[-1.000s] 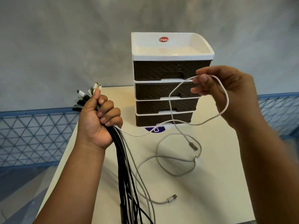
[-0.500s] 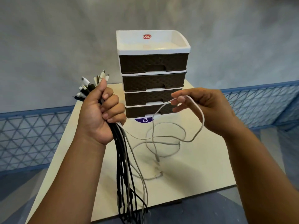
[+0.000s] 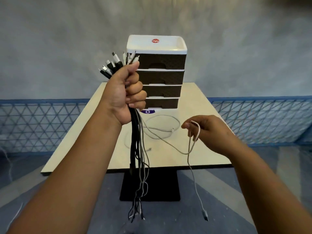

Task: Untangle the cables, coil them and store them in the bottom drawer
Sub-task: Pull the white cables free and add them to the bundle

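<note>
Cables (image 3: 137, 149) bunched in left hand (image 3: 125, 92), hiding drawer unit (image 3: 162, 76); right hand (image 3: 207, 130) pinches white cable (image 3: 194, 137).

Red oval "Uniplus" sticker (image 3: 155, 41) on white drawer unit (image 3: 157, 48) top, partly hidden purple label (image 3: 147, 111) reading "CI"

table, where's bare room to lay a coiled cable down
The table is bare along its right side, between the drawer unit and the right edge, and on the near-right strip below the right hand. The left side behind the left hand also looks bare. The middle, in front of the drawers, is crowded by a loose white cable.
</note>
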Demonstrator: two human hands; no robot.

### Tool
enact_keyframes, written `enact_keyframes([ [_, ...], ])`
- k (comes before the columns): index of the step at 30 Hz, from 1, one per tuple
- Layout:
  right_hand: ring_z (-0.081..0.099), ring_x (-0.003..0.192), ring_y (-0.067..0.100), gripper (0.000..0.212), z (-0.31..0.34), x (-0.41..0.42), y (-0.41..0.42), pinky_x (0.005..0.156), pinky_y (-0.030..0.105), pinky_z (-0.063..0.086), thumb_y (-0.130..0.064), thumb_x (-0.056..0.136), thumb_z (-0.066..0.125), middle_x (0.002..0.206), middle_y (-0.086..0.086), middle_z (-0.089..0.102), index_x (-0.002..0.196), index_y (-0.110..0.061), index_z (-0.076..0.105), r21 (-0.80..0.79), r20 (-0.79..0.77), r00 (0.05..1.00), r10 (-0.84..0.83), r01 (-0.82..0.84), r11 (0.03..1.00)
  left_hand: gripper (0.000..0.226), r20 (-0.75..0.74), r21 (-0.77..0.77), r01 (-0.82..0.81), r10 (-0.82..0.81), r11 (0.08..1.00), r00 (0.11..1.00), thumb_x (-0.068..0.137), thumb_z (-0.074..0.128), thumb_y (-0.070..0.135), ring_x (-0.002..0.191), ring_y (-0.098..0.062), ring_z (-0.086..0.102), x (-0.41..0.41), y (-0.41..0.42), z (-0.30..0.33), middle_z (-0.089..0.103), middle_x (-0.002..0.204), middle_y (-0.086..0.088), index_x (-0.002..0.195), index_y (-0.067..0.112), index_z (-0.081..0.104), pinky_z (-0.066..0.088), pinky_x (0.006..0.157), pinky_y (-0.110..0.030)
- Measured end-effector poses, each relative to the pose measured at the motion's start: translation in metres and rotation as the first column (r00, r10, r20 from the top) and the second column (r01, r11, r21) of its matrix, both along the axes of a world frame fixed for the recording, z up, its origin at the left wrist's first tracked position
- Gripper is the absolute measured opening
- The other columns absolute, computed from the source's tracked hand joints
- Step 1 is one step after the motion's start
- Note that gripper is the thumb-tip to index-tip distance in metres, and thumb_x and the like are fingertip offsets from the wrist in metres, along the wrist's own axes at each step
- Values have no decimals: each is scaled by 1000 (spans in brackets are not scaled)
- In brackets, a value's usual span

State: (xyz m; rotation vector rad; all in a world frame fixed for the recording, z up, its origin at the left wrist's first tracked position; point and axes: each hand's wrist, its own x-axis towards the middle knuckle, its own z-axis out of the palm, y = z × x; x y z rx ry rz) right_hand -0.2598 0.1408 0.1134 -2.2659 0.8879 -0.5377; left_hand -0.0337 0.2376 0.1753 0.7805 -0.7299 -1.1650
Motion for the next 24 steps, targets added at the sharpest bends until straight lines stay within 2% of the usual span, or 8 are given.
enact_keyframes([
  [3, 62, 57, 12, 19, -48, -7, -9, 56, 14, 46, -14, 96, 55, 79, 2, 72, 90, -19, 72, 55, -181, 983, -35, 46, 997, 55, -21, -20, -18, 17, 1000, 1000, 96, 51, 40, 34, -7, 17, -18, 11, 10, 21, 39, 9, 50, 24, 27, 17, 34, -16],
  [8, 62, 54, 16, 28, -127, -18, -5, 60, 27, 52, -27, 97, 58, 84, 16, 74, 89, -3, 71, 181, -439, 898, -25, 116, 977, 54, 27, -52, -73, 75, 996, 997, 95, 52, 37, 36, -7, 12, -42, 25, 33, 15, 42, 9, 52, 24, 23, 11, 37, -17],
  [10, 63, 55, 17, 29, -147, -23, 4, 68, 32, 56, -27, 98, 58, 78, 10, 75, 88, -3, 71, 209, -501, 866, 2, 119, 971, 53, 35, -78, -102, 105, 992, 994, 95, 52, 36, 37, -8, 11, -45, 32, 42, 15, 43, 8, 52, 24, 23, 10, 38, -18],
  [13, 63, 51, 12, 34, -164, -30, 24, 53, 17, 49, -29, 99, 57, 49, -8, 62, 73, -9, 66, 243, -448, 893, 51, 67, 968, 51, 58, -99, -126, 133, 987, 989, 95, 52, 35, 37, -8, 12, -47, 39, 51, 16, 43, 8, 53, 25, 24, 12, 38, -18],
  [16, 69, 78, 19, 30, -164, -27, 39, 58, 10, 45, -31, 97, 59, 80, -4, 71, 99, -4, 72, 291, -421, 892, 162, -36, 956, 50, 63, -103, -121, 127, 987, 990, 95, 52, 35, 37, -8, 12, -53, 43, 54, 16, 43, 9, 55, 25, 23, 13, 36, -17],
  [19, 60, 114, 18, 46, -137, -23, 43, 89, 21, 46, -29, 91, 68, 129, 3, 62, 134, -14, 57, 261, -445, 855, 267, -161, 952, 51, 54, -104, -99, 105, 990, 993, 95, 51, 35, 36, -7, 12, -62, 46, 51, 16, 42, 9, 54, 25, 24, 13, 36, -16],
  [21, 57, 119, 18, 56, -102, -20, 49, 98, 27, 47, -19, 92, 66, 138, 2, 53, 144, -20, 44, 301, -274, 904, 329, -244, 922, 52, 60, -86, -80, 86, 993, 995, 96, 50, 35, 35, -7, 12, -69, 45, 47, 16, 42, 9, 52, 24, 24, 11, 37, -16],
  [24, 60, 108, 17, 38, -47, -10, 70, 96, 31, 50, -2, 93, 56, 121, 6, 60, 129, -12, 53, 307, 268, 922, 280, -357, 882, 53, 90, -50, -45, 49, 998, 995, 97, 49, 35, 34, -7, 12, -81, 41, 39, 15, 41, 9, 51, 24, 24, 10, 37, -14],
])
